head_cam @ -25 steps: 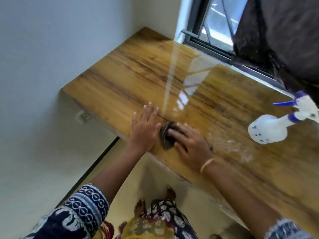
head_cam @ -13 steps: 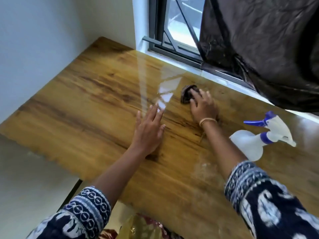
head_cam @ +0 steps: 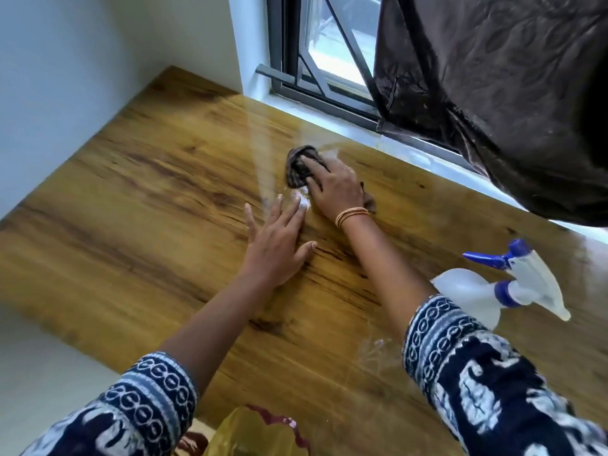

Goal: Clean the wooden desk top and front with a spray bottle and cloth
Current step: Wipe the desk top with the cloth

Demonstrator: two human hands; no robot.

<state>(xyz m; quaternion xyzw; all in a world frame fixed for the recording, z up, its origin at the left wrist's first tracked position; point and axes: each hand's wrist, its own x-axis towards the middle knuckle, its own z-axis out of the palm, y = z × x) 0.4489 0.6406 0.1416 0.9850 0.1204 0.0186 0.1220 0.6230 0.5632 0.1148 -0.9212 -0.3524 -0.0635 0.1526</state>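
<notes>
Right hand (head_cam: 334,187): presses the bunched cloth (head_cam: 297,167) flat-fingered on the bench (head_cam: 148,199), near the window.
Left hand (head_cam: 276,248): released, palm flat on the wood.
Spray bottle (head_cam: 487,291): lying aside, right.
Progress: top mid-wipe, judging by wet patches; front seemingly untouched.

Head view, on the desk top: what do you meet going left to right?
Left hand flat on the desk → cloth → right hand pressing the cloth → spray bottle lying on its side.

Dark cloth (head_cam: 297,167) bunched on desk (head_cam: 148,199); bottle (head_cam: 487,291) toppled
</notes>
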